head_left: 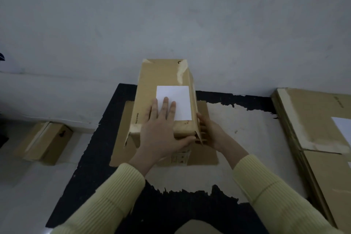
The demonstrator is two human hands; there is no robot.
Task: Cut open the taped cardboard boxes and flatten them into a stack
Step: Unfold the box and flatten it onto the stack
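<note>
The left hand [161,125] lies flat, fingers straight, pressing the top of the box [163,76]. The right hand [210,131] curls round its loose near-right edge. The box sits at centre on a flattened sheet [205,154], its long axis running 6 to 12 o'clock. It looks light and stiff and likely creases easily; best gripped at edges. The flattened stack [313,119] lies at 3 o'clock.

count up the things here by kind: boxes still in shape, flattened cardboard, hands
brown cardboard boxes still in box shape: 2 (centre box, left box)
flattened brown cardboard: 2 (sheet under centre box, right stack)
hands: 2 (left hand, right hand)
total: 6
</note>
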